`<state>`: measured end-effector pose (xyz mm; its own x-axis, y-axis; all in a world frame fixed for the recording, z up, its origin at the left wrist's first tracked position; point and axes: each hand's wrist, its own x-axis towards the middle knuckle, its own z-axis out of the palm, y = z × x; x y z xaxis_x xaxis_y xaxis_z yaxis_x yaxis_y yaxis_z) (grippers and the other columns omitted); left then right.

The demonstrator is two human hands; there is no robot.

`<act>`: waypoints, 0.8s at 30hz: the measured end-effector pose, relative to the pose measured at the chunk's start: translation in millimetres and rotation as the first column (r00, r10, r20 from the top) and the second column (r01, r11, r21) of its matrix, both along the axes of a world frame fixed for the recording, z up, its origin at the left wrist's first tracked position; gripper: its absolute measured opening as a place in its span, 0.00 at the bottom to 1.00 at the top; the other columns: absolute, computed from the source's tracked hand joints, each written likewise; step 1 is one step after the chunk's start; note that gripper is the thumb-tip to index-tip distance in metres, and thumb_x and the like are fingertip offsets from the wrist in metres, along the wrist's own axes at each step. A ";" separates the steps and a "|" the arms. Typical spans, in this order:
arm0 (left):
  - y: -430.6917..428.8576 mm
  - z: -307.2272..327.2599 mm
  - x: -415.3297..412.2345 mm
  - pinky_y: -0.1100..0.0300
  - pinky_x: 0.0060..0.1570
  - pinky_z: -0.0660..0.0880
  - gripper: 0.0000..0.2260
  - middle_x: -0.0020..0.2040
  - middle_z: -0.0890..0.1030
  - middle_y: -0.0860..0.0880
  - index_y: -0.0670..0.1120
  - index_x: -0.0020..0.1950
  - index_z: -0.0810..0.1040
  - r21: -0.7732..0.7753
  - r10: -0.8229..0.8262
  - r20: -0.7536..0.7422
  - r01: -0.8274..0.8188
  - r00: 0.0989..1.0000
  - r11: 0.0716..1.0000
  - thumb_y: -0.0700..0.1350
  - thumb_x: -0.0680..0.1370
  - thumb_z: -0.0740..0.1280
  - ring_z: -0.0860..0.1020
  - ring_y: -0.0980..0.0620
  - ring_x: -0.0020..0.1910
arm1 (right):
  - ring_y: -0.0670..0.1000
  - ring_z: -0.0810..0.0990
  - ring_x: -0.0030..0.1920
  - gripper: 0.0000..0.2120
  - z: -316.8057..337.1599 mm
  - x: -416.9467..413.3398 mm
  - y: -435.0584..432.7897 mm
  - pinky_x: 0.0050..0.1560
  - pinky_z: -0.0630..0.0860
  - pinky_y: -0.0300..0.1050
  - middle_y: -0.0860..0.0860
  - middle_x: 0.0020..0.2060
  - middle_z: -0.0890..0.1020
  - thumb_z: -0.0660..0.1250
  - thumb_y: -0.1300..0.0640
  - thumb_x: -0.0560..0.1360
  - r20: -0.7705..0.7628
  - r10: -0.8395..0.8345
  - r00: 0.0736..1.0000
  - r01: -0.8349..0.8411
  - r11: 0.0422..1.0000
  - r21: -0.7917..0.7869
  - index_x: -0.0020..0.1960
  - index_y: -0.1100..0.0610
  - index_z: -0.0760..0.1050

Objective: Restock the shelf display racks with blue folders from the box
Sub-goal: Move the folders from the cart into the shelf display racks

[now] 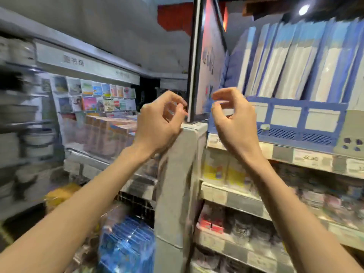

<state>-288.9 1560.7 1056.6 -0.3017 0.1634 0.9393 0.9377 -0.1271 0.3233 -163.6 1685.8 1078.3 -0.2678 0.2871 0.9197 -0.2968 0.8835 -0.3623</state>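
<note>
- While both our hands are raised at shelf height, neither holds anything. Our left hand (159, 121) has its fingers loosely curled, the tips close to the lower edge of the upright sign panel (199, 56); through the blur we cannot tell whether they touch it.
- Our right hand (234, 119) is likewise loosely curled and empty, thumb and forefinger apart, just left of the blue rack (285, 133).
- Above and to the right of the right hand, the blue folders (295, 62) stand leaning in that rack, packed close, edges towards us.
- Low down beneath the left forearm lies a blurred heap of blue packs (128, 241). We judge this to be the supply, though no box wall shows plainly.
- We judge a folder to be light, thin and fairly stiff yet bendable, with a smooth cover that may slip. A pinch near the spine edge, thumb on one face and fingers on the other, should serve; a bundle would want both hands.
- Edges to mind are the grey shelf post (181, 174) between our wrists, the sign panel's corner above it, and the rack's front wall, over which a folder must be lifted.
- Open room lies left of and below the left forearm. The rack looks nearly full, so the gaps are narrow.
</note>
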 end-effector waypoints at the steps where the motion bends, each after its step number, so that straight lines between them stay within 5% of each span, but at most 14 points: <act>1: -25.9 -9.3 -15.5 0.46 0.39 0.81 0.08 0.39 0.85 0.51 0.49 0.49 0.80 0.005 0.026 0.021 -0.026 0.999 1.000 0.51 0.78 0.63 0.84 0.49 0.37 | 0.37 0.79 0.43 0.07 -9.4 -19.5 -23.8 0.41 0.71 0.30 0.45 0.45 0.82 0.64 0.61 0.76 0.014 0.048 0.999 -0.048 0.999 -0.022 0.53 0.57 0.78; 6: -98.4 -43.5 -54.1 0.44 0.36 0.82 0.07 0.37 0.85 0.54 0.49 0.48 0.79 0.033 0.047 0.106 -0.051 0.993 0.998 0.48 0.80 0.63 0.85 0.50 0.36 | 0.41 0.81 0.44 0.07 -45.5 -76.4 -93.9 0.48 0.77 0.38 0.47 0.45 0.84 0.66 0.60 0.75 0.035 0.209 0.977 -0.203 0.972 -0.121 0.52 0.56 0.78; 14: -187.0 -111.6 -120.3 0.45 0.33 0.81 0.07 0.38 0.85 0.50 0.46 0.49 0.78 0.007 0.193 0.200 -0.199 0.960 0.980 0.45 0.82 0.62 0.83 0.50 0.32 | 0.41 0.80 0.44 0.05 -111.4 -150.5 -188.1 0.43 0.72 0.29 0.47 0.44 0.83 0.66 0.62 0.78 0.146 0.440 0.886 -0.391 0.878 -0.278 0.52 0.58 0.78; 17: -211.0 -139.4 -147.1 0.46 0.32 0.80 0.06 0.37 0.85 0.51 0.47 0.48 0.78 -0.014 0.269 0.218 -0.272 0.938 0.962 0.43 0.82 0.63 0.83 0.49 0.33 | 0.42 0.80 0.44 0.05 -129.2 -178.5 -213.3 0.45 0.75 0.33 0.46 0.43 0.83 0.66 0.62 0.78 0.173 0.499 0.849 -0.430 0.843 -0.325 0.52 0.57 0.78; 20: -235.9 -167.1 -175.0 0.53 0.29 0.78 0.06 0.36 0.84 0.55 0.45 0.47 0.79 -0.049 0.370 0.237 -0.369 0.898 0.928 0.41 0.82 0.63 0.82 0.52 0.31 | 0.42 0.80 0.44 0.05 -150.2 -209.6 -238.2 0.46 0.77 0.36 0.45 0.43 0.83 0.66 0.62 0.77 0.173 0.553 0.815 -0.459 0.798 -0.391 0.51 0.56 0.78; 24: -272.4 -202.3 -212.8 0.68 0.31 0.71 0.06 0.37 0.82 0.62 0.43 0.47 0.79 -0.172 0.514 0.279 -0.485 0.811 0.858 0.37 0.81 0.65 0.79 0.56 0.29 | 0.40 0.79 0.46 0.05 -178.7 -246.5 -273.3 0.45 0.72 0.27 0.46 0.46 0.82 0.66 0.60 0.78 0.217 0.667 0.713 -0.524 0.712 -0.468 0.53 0.55 0.77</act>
